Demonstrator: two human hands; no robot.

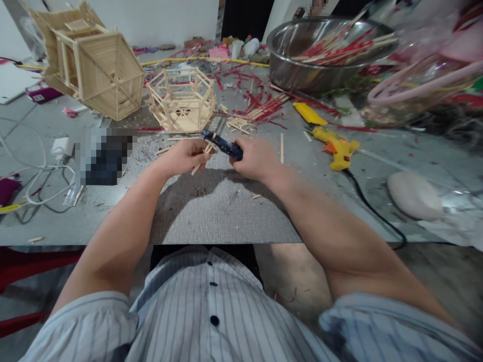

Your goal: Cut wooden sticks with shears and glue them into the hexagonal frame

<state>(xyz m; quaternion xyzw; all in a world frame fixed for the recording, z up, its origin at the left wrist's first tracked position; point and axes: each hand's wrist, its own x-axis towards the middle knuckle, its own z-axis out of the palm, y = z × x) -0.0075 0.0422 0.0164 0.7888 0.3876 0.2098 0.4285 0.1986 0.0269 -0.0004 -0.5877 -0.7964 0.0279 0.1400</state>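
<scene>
Thin wooden sticks are pinched between the fingers of my left hand, near the middle of the table. My right hand is wrapped round the handles of a dark blue cutting tool. The tool's head points left and meets the sticks at my left fingertips; whether its jaws are closed cannot be made out. Just beyond my hands stands an open six-sided frame of sticks. A larger stick-built house shape lies tilted at the back left.
A yellow glue gun with a black cord lies on the right. Behind it is a steel basin of red and plain sticks. Red scraps litter the table. At left are a white charger and a blurred dark object.
</scene>
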